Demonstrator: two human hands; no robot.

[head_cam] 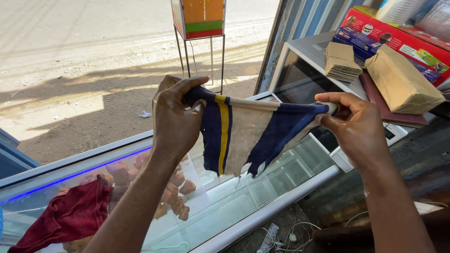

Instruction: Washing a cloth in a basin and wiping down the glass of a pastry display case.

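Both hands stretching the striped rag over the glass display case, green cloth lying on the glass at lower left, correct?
Not quite: the cloth on the glass display case is dark red, not green, as the head view shows. The rest holds: the left hand and right hand stretch the striped rag over the case.

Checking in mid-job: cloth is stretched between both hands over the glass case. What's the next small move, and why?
Probably lower the striped cloth flat onto the glass top: left hand and right hand hold it taut just above it.
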